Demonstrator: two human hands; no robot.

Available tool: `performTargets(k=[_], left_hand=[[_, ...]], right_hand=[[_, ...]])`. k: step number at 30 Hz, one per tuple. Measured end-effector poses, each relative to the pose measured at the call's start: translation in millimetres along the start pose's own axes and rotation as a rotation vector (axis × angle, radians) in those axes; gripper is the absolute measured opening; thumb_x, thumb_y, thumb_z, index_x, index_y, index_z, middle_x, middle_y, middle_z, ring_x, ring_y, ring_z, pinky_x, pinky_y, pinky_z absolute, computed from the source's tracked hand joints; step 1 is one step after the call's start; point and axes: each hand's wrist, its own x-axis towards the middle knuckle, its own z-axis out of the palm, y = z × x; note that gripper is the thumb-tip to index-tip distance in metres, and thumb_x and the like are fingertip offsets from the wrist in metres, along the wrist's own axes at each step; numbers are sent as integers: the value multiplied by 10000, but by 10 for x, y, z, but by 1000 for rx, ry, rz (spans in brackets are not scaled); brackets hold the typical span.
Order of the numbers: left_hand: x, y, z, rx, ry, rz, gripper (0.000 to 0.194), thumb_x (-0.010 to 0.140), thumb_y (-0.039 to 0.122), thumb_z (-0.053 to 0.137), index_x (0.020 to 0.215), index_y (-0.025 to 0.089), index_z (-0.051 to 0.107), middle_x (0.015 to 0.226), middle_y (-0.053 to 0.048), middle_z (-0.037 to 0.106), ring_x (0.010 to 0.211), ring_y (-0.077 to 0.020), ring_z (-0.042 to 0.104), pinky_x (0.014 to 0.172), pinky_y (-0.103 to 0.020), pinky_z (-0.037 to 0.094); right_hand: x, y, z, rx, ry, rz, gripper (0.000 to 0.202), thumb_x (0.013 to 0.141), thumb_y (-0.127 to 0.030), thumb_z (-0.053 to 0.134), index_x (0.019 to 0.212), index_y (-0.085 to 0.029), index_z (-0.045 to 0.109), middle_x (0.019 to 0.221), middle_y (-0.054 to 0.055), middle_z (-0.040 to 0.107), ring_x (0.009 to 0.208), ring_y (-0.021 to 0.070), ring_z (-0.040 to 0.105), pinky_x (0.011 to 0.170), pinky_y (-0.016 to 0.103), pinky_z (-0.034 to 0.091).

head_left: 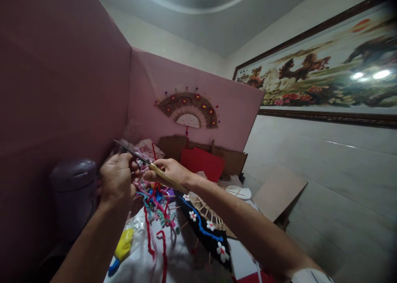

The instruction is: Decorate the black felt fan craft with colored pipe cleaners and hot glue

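My right hand (167,170) is closed around the pale wooden handle of a knife (166,177), whose thin dark blade points up and left. The blade passes just behind or over the fingers of my left hand (117,173); I cannot tell whether they touch. That hand is closed in a pinch, and a tiny pale tip shows by its fingers, too small to name. Below my right forearm lies a black hand fan (201,229) with white flowers, a wavy blue strip and thin wooden ribs. Pipe cleaners (149,233) in red, pink and teal spread beneath both hands.
A brown decorated fan (189,107) hangs on the pink board (232,105). Red card (201,163) and cardboard (234,161) lean below it. A lidded bin (72,192) stands left, near a yellow and blue object (124,243) in clear plastic. A beige panel (281,194) leans right.
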Motion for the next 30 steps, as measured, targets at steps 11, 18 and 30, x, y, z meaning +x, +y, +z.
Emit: performTargets(k=[11, 18, 30], left_hand=[[46, 25, -39, 7, 22, 32, 101, 564, 131, 551, 535, 173, 464, 358, 89, 431, 279, -60, 350, 294, -161, 250], [38, 42, -37, -55, -88, 44, 153, 567, 133, 561, 484, 172, 438, 371, 75, 408, 305, -70, 361, 295, -181, 242], [-102, 169, 35, -173, -99, 129, 110, 595, 86, 519, 515, 155, 490, 399, 62, 399, 345, -69, 364, 326, -190, 267]], right_hand=[[4, -100, 11, 238, -84, -43, 450, 795, -619, 520, 728, -175, 515, 611, -57, 394, 525, 69, 343, 483, 185, 304], [-21, -16, 25, 387, -112, 159, 474, 723, -646, 602, 850, -192, 554, 539, -78, 401, 374, 55, 368, 355, 173, 269], [-46, 134, -105, 735, -389, 187, 576, 778, -763, 362, 738, -197, 460, 598, -49, 462, 431, 61, 360, 386, 189, 347]])
